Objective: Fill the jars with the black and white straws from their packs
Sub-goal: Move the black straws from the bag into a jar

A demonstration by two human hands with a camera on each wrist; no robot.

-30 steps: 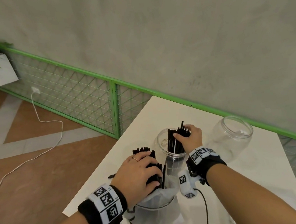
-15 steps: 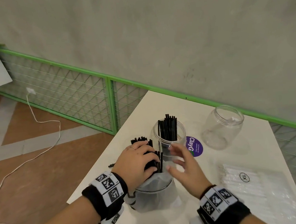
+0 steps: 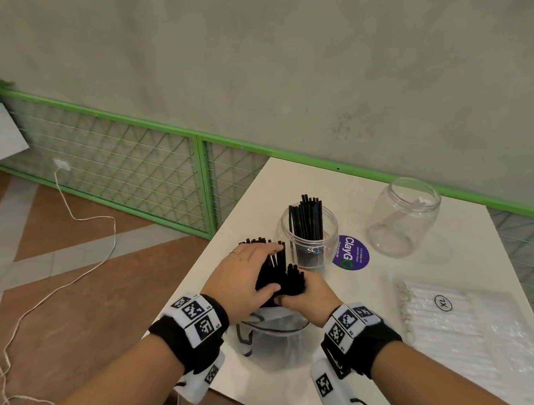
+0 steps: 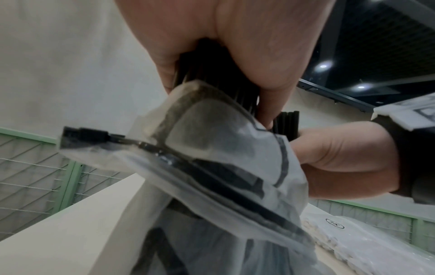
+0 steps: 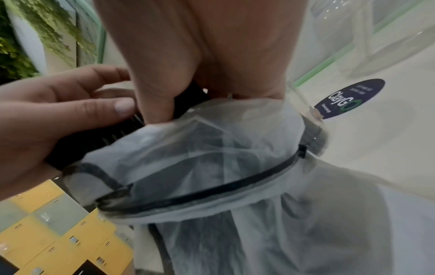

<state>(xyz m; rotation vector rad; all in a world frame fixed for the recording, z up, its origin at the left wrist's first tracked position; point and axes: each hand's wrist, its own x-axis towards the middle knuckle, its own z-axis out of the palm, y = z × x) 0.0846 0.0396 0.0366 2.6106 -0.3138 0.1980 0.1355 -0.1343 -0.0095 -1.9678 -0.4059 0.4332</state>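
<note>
An upright translucent pack [image 3: 274,330] holds black straws [image 3: 270,261] at the table's near left. My left hand [image 3: 266,271] grips the bunch sticking out of its mouth; the left wrist view shows the fingers [image 4: 259,65] wrapped round these straws [image 4: 212,74]. My right hand [image 3: 296,293] grips a smaller bunch of black straws [image 3: 296,276] at the pack's right side. Behind stands a clear jar [image 3: 311,247] partly filled with upright black straws. An empty jar [image 3: 402,217] stands further right. A flat pack of white straws [image 3: 454,331] lies at the right.
A round purple sticker [image 3: 350,254] lies on the white table [image 3: 290,186] between the jars. A green mesh fence [image 3: 156,167] runs behind the table. A white cable [image 3: 89,217] trails over the floor at the left, where the table edge [image 3: 206,264] drops off.
My right hand let go of straws in the jar, drew back toward me, and now grips another bunch at the pack. My left hand stayed on the pack's straws.
</note>
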